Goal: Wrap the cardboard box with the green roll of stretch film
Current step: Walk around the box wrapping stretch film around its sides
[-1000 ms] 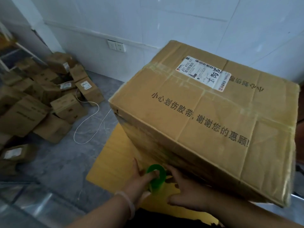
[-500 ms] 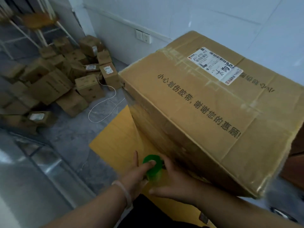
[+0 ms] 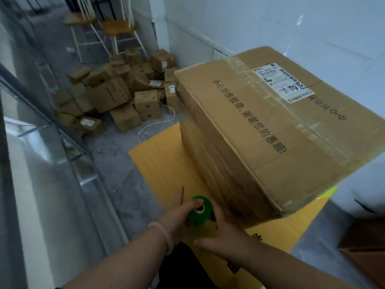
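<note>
A large cardboard box (image 3: 270,130) with black printed characters and a white shipping label stands on a yellow sheet (image 3: 162,163). Its near side looks glossy with clear film. The green roll of stretch film (image 3: 199,211) stands upright just off the box's near lower corner. My left hand (image 3: 177,217) grips the roll from the left, thumb on its top rim. My right hand (image 3: 223,230) holds it from the right, fingers curled round the far side. A white band sits on my left wrist.
A heap of small cardboard boxes (image 3: 116,97) lies on the grey floor at the left, with a loose white cord (image 3: 154,124) beside it. Wooden chairs (image 3: 116,28) stand behind. A glass partition (image 3: 41,163) runs along the left. A brown wooden piece (image 3: 366,251) sits at the lower right.
The view has swung round the box to the left, so more of its left side shows. Both hands carried the green roll leftward along the box's lower edge, still holding it.
</note>
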{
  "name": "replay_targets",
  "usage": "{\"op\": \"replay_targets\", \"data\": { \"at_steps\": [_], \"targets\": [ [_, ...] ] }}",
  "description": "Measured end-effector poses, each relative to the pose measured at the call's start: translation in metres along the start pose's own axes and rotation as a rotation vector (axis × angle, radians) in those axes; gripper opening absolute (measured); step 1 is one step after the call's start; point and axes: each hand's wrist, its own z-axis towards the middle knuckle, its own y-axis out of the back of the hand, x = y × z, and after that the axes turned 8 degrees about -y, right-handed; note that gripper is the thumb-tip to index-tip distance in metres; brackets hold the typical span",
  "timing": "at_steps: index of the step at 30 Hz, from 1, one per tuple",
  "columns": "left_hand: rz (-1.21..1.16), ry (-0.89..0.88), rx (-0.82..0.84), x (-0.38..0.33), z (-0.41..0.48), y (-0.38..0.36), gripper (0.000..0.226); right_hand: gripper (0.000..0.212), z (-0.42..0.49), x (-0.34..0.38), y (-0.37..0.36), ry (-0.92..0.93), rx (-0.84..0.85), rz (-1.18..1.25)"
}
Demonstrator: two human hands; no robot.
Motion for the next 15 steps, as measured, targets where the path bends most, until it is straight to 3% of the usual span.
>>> {"op": "replay_targets", "data": {
  "at_steps": [2,4,10,15],
  "targets": [
    [-0.003,-0.028,0.005,0.006,-0.003,-0.002,0.115,0.095,-0.002,-0.004,0.001,0.012,-0.025,0.005],
    [0.013,-0.048,0.021,0.009,-0.008,-0.005,0.122,0.087,-0.004,-0.008,0.001,0.004,-0.032,0.064],
    [0.015,-0.092,0.009,0.027,-0.020,-0.009,0.112,0.098,-0.009,-0.033,-0.003,0.065,0.019,0.087],
    [0.022,-0.121,0.001,0.041,-0.029,-0.014,0.125,0.101,-0.019,-0.051,0.000,0.150,-0.016,-0.028]
  ]
}}
